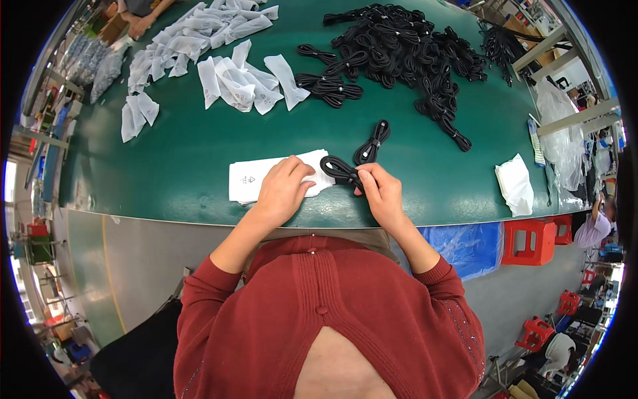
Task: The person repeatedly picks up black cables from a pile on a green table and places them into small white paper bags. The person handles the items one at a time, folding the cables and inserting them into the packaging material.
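My left hand (284,189) rests on a stack of flat white bags (246,181) near the table's front edge, its bent fingers and thumb gripping the top bag toward the right end. In my right hand (382,194) is a coiled black cable (337,167), pinched between thumb and fingers. The coil's left end lies against the right end of the bags. Just beyond that hand, a second coiled black cable (373,141) lies alone on the green table (186,159).
A large heap of coiled black cables (399,46) covers the far right. Filled white bags (246,83) lie at the far left. More white bags (515,186) sit at right, above a blue plastic-lined bin (465,249) and red stool (528,243). Another person's hands (138,25) show far left.
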Motion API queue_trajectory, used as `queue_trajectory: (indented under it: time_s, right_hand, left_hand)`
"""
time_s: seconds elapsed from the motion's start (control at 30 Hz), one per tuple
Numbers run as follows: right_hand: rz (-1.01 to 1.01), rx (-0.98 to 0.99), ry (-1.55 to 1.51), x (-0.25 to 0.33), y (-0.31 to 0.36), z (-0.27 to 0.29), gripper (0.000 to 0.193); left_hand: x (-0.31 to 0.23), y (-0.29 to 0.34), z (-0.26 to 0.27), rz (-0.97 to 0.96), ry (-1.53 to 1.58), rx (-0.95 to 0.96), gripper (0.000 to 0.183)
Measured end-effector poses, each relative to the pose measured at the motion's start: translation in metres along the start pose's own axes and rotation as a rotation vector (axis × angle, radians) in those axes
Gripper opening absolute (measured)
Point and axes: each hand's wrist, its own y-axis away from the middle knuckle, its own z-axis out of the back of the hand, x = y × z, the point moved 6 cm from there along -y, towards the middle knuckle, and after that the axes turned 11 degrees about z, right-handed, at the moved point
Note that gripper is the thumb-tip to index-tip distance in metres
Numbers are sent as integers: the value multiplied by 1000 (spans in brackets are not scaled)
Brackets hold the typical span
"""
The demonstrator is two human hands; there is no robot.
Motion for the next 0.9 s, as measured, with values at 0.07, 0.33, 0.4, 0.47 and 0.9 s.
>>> queue_trajectory:
  time_s: [0.07, 0.33, 0.4, 0.47, 0.9]
  right_hand:
    - [-102, 57, -111, -5, 2, -2, 23]
    - [244, 124, 175, 19, 8, -7, 20]
    - [312, 150, 223, 18, 10, -10, 24]
    - [338, 184, 292, 20, 10, -11, 25]
    - [-563, 174, -611, -25, 13, -32, 17]
  left_hand:
    - [9, 2, -6, 90, 32, 62, 8]
    - [23, 2, -1, 327, 316, 106, 7]
    - [26, 2, -2, 341, 352, 107, 6]
    - [29, 2, -2, 372, 391, 114, 7]
    - [-14, -3, 17, -39, 205, 68, 11]
